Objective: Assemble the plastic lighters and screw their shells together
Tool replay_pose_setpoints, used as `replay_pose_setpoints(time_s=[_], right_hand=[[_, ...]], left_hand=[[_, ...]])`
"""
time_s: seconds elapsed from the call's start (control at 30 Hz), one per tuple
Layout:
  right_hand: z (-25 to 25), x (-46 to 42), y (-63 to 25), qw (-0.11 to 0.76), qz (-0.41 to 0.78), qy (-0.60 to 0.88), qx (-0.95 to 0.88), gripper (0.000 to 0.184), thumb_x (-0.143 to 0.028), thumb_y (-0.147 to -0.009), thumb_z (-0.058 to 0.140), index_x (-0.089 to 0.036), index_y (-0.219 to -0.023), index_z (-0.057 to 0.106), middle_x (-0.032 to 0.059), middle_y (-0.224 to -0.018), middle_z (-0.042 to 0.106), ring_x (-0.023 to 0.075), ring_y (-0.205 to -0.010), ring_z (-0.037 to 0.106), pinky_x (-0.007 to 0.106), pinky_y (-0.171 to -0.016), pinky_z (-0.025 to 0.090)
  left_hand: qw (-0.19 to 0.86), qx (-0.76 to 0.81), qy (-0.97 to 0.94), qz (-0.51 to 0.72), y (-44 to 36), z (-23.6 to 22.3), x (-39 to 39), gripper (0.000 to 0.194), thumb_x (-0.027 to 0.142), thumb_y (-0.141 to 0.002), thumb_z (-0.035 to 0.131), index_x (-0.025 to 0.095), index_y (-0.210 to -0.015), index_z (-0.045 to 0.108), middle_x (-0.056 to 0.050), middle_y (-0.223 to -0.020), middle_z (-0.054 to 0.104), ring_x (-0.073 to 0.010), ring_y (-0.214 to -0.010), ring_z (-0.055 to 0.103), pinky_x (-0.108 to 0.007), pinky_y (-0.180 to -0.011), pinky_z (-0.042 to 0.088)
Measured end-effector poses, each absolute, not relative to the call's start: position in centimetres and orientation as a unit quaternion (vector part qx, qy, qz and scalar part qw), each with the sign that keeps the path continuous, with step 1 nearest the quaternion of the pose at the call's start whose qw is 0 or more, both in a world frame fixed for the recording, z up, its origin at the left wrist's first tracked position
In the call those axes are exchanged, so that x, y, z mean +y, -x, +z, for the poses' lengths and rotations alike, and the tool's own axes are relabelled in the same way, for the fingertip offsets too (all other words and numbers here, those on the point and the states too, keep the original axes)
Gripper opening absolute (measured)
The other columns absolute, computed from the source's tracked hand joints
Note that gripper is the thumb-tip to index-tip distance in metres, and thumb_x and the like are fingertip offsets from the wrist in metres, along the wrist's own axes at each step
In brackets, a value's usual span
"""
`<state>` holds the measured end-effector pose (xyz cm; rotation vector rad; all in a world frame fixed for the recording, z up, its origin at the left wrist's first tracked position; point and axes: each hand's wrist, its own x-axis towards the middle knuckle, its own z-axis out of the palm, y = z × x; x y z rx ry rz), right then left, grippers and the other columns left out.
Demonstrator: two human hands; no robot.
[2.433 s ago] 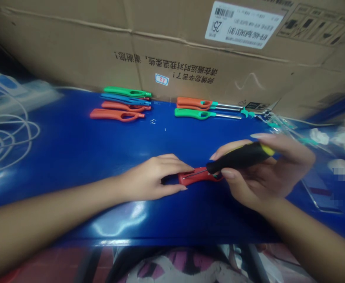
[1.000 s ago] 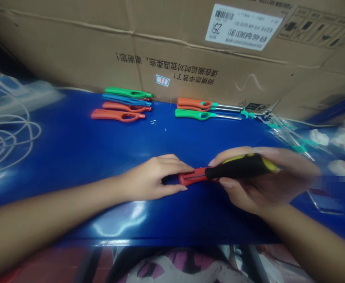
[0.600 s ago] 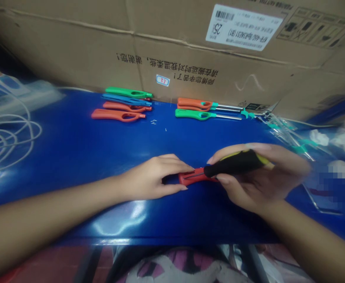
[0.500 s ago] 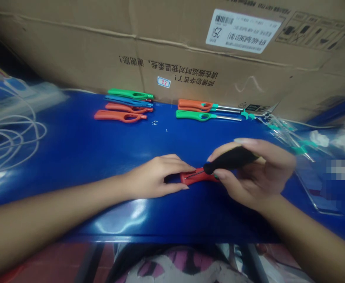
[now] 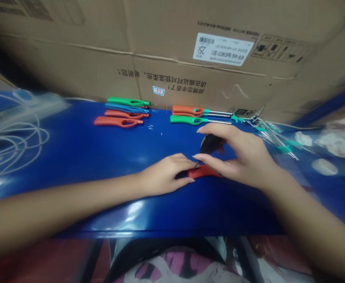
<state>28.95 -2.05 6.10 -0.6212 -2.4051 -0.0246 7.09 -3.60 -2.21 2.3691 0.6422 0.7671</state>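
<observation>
A red plastic handle piece (image 5: 204, 171) lies on the blue table (image 5: 81, 157) near the front edge. My left hand (image 5: 166, 175) is closed on its left end and presses it to the table. My right hand (image 5: 243, 155) grips a screwdriver with a black handle (image 5: 210, 144), held steeply with its thin tip down on the red piece. The right hand's fingers arch over the tool and hide most of its handle.
At the back lie several loose handle shells (image 5: 122, 113) in green, blue and red, and two assembled lighters (image 5: 196, 115) with metal rods. A big cardboard box (image 5: 172, 55) walls off the rear. White cable coils (image 5: 10, 145) at left; clear bagged parts (image 5: 274, 135) at right.
My right hand has tipped the screwdriver from nearly flat to steep and moved over the red piece. The view has shifted slightly. My left hand stays on the piece.
</observation>
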Motion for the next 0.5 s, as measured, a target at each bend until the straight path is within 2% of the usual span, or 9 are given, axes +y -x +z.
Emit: replay_pose_setpoints(time_s=[0.07, 0.17, 0.23, 0.3, 0.4, 0.43, 0.5], right_hand=[[5.5, -1.9, -28.9, 0.358, -0.01, 0.24, -0.902, 0.051, -0.028, -0.087, 0.073, -0.023, -0.134, 0.053, 0.0073, -0.118, 0.071, 0.0221, -0.096, 0.072, 0.035, -0.085, 0.061], [4.9, -2.2, -29.2, 0.382, 0.091, 0.254, -0.884, 0.055, -0.022, -0.092, 0.064, -0.024, -0.144, 0.045, 0.0091, -0.13, 0.065, 0.0205, -0.097, 0.07, 0.034, -0.08, 0.062], [4.6, -2.3, -29.4, 0.39, 0.143, 0.256, -0.873, 0.054, -0.018, -0.093, 0.059, -0.026, -0.145, 0.045, 0.0078, -0.127, 0.065, 0.0194, -0.095, 0.069, 0.032, -0.075, 0.062], [4.6, -2.3, -29.6, 0.413, 0.097, 0.251, -0.87, 0.052, -0.019, -0.09, 0.066, -0.027, -0.14, 0.052, 0.0046, -0.114, 0.07, 0.0184, -0.087, 0.07, 0.03, -0.069, 0.061], [4.5, -2.2, -29.6, 0.433, -0.049, 0.241, -0.867, 0.057, -0.026, -0.082, 0.079, -0.029, -0.135, 0.059, 0.0026, -0.098, 0.074, 0.0187, -0.075, 0.07, 0.03, -0.063, 0.059], [4.5, -2.2, -29.6, 0.435, -0.065, 0.241, -0.865, 0.056, -0.028, -0.084, 0.077, -0.029, -0.137, 0.058, 0.0034, -0.098, 0.075, 0.0197, -0.075, 0.07, 0.031, -0.064, 0.06], [4.3, -2.3, -29.4, 0.433, -0.021, 0.258, -0.863, 0.051, -0.029, -0.095, 0.063, -0.028, -0.144, 0.051, 0.0065, -0.107, 0.074, 0.0222, -0.083, 0.072, 0.034, -0.067, 0.061]], left_hand=[[0.287, 0.244, -0.88, 0.291, -7.2, -2.3, -3.3, 0.03, 0.023, -0.094, 0.065, 0.014, -0.122, 0.065, -0.01, -0.114, 0.073, -0.0235, -0.106, 0.064, -0.04, -0.096, 0.05], [0.301, 0.257, -0.872, 0.289, -7.0, -2.4, -3.2, 0.035, 0.024, -0.092, 0.068, 0.015, -0.125, 0.064, -0.01, -0.116, 0.072, -0.0232, -0.107, 0.064, -0.04, -0.097, 0.051], [0.306, 0.261, -0.869, 0.288, -6.9, -2.4, -3.2, 0.034, 0.024, -0.092, 0.068, 0.015, -0.124, 0.065, -0.009, -0.114, 0.073, -0.0223, -0.105, 0.064, -0.038, -0.095, 0.052], [0.305, 0.26, -0.868, 0.292, -6.8, -2.3, -3.3, 0.033, 0.023, -0.091, 0.069, 0.015, -0.123, 0.065, -0.009, -0.114, 0.073, -0.0215, -0.103, 0.064, -0.037, -0.094, 0.052], [0.308, 0.254, -0.868, 0.297, -6.8, -2.2, -3.2, 0.031, 0.02, -0.091, 0.068, 0.016, -0.122, 0.065, -0.008, -0.113, 0.073, -0.0202, -0.102, 0.065, -0.036, -0.094, 0.051], [0.31, 0.253, -0.867, 0.296, -6.8, -2.1, -3.2, 0.032, 0.019, -0.091, 0.068, 0.016, -0.123, 0.064, -0.008, -0.114, 0.073, -0.02, -0.102, 0.065, -0.036, -0.094, 0.051], [0.316, 0.254, -0.866, 0.292, -6.8, -2.1, -3.2, 0.032, 0.019, -0.091, 0.067, 0.015, -0.123, 0.064, -0.008, -0.117, 0.072, -0.02, -0.104, 0.064, -0.036, -0.095, 0.051]])
